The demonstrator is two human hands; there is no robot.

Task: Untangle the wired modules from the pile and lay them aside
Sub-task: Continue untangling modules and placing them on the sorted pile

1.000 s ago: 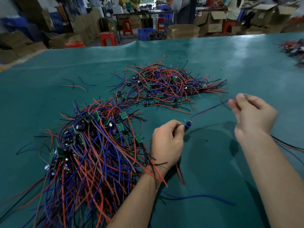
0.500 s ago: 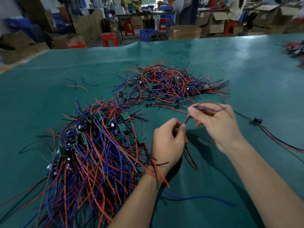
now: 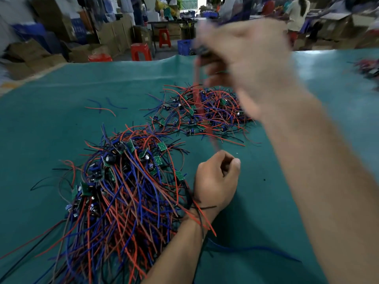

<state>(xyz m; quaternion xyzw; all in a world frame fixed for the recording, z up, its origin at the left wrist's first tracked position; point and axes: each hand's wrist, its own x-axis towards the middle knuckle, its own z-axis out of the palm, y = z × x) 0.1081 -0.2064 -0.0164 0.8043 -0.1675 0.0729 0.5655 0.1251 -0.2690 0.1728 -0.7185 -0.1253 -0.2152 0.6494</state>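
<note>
A big tangled pile (image 3: 127,191) of red, blue and black wires with small green modules lies at the front left of the green table. A flatter second pile (image 3: 201,111) lies farther back. My left hand (image 3: 215,181) rests beside the near pile, fingers curled, pinching the lower end of a red wire (image 3: 200,111). My right hand (image 3: 246,64), blurred and raised high above the table, grips the upper end of that wire with a dark module at its fingers. The wire runs taut between both hands.
Loose red and blue wire bits (image 3: 102,106) lie at the back left. A blue wire (image 3: 256,250) lies under my right forearm. Another wire heap (image 3: 367,68) sits at the far right edge. Beyond the table stand red stools (image 3: 141,51) and cardboard boxes.
My right hand has risen sharply from table level to high above the far pile, pulling the red wire upward and taut. My left hand has stayed beside the near pile.
</note>
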